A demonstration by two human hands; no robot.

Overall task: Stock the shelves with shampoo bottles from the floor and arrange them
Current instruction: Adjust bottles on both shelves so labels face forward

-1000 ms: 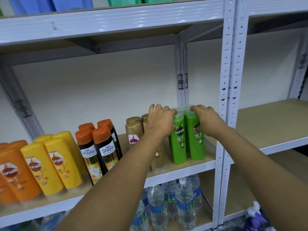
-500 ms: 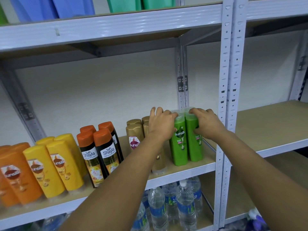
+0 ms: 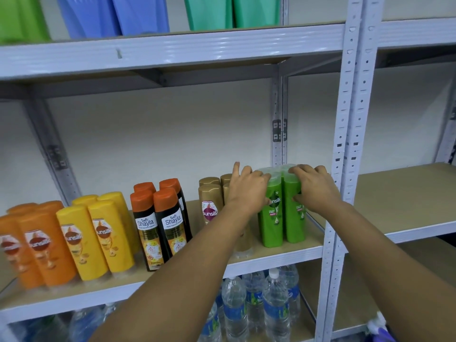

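While upright on the shelf, green shampoo bottles between left hand and right hand, fingers curled around them.

We face a pale grey metal shelving unit with light wooden boards, standing against a plain off-white wall. Its perforated upright posts separate it from a neighbouring bay on the right, whose board sits at nearly the same height. Above us we see the underside of a higher shelf braced by diagonal struts, and even, soft light falls across the wall and boards.
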